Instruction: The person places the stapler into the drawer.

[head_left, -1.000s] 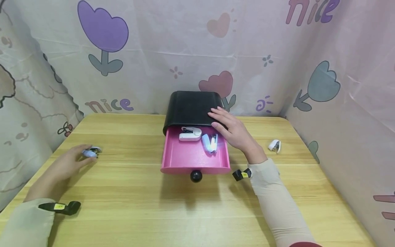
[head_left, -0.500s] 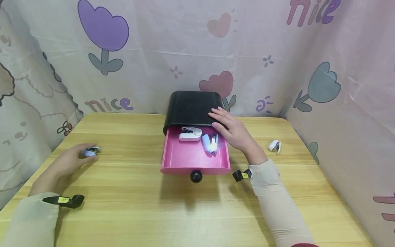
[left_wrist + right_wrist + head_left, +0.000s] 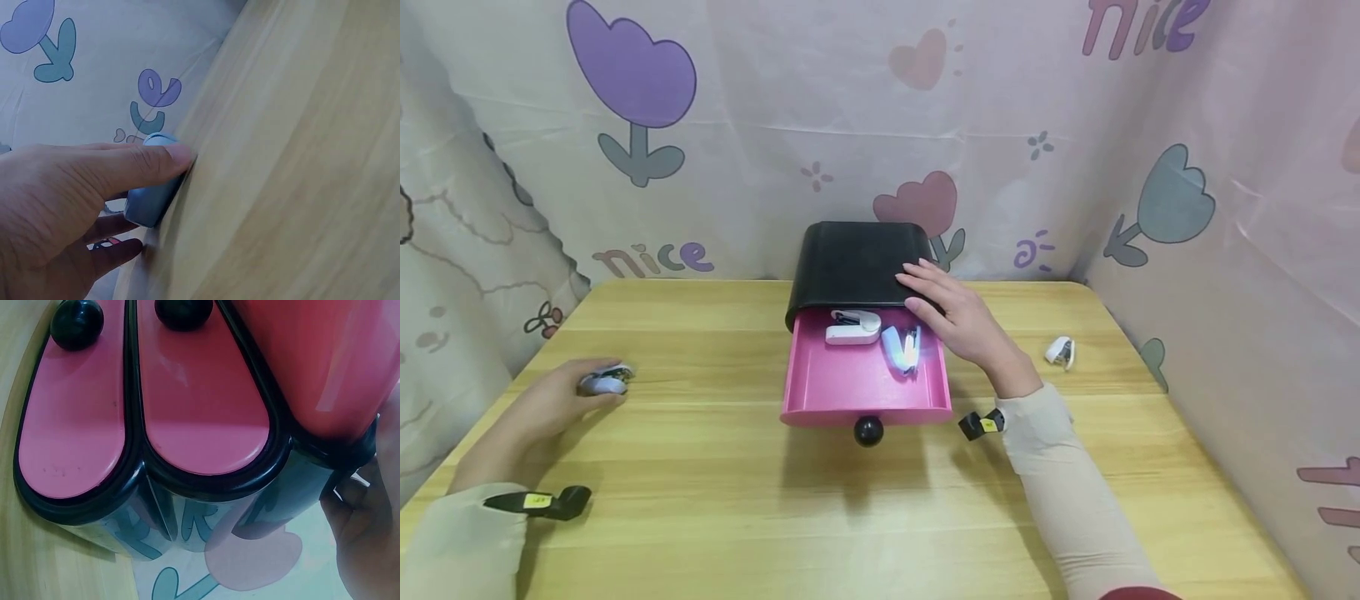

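At the table's left side my left hand [image 3: 561,404] grips a small light-blue stapler [image 3: 606,381], thumb on one side and fingers on the other. In the left wrist view the thumb lies across the stapler [image 3: 152,201] close to the wood. My right hand [image 3: 962,317] rests with extended fingers on the top right edge of a black drawer cabinet [image 3: 857,267]. Its pink drawer [image 3: 835,387] is pulled out. Inside lie a white stapler [image 3: 853,333] at the back and a pale-blue stapler [image 3: 893,348] to its right, under a bright glare.
Another white stapler [image 3: 1062,352] lies on the right of the wooden table [image 3: 715,500]. A black round knob [image 3: 868,431] sticks out from the drawer front. Two lower pink drawers [image 3: 200,419] are closed in the right wrist view. Printed curtains [image 3: 775,83] stand behind and beside the table.
The head view has shifted slightly. My left hand stays around the light-blue stapler, which has moved slightly towards the front. The right hand keeps its place on the cabinet.
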Motion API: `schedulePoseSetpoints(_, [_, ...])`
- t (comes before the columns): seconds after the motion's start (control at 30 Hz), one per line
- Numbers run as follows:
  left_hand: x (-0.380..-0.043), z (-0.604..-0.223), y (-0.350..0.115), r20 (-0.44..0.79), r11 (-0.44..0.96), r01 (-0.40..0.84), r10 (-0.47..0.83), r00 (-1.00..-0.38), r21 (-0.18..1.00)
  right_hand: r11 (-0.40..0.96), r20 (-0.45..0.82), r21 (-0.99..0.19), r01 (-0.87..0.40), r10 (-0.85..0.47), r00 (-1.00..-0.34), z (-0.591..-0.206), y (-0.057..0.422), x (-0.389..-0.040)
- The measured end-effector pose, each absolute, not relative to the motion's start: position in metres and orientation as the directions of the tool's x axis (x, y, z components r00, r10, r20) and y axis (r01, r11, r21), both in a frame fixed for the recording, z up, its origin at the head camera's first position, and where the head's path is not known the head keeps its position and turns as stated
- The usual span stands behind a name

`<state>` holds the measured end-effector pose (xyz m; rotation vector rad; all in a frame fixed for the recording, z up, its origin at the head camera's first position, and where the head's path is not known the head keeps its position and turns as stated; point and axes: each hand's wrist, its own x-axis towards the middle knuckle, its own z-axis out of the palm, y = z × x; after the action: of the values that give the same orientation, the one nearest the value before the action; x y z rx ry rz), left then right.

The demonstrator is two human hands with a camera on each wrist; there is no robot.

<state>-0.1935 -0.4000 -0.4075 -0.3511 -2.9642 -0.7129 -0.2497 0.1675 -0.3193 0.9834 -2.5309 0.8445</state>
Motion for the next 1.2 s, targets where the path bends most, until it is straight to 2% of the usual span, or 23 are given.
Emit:
schedulePoseSetpoints(0.67, [-0.191,-0.396,-0.389,0.053,0.903,0.152,0.143,-0.988,0.403,0.589,0.47,-0.423,-0.688,-0.506,-0.723,-0.322,0.167,-0.25])
schedulePoseSetpoints(0.97, [-0.188,-0.383,-0.374,0.085,0.901,0.162,0.139,-0.987,0.403,0.59,0.462,-0.433,-0.681,-0.504,-0.73,-0.321,0.167,-0.249])
schedulePoseSetpoints(1.2, [-0.186,-0.374,-0.359,0.169,0.888,0.238,0.185,-0.968,0.394,0.59,0.468,-0.426,-0.686,-0.505,-0.725,-0.321,0.167,-0.249])
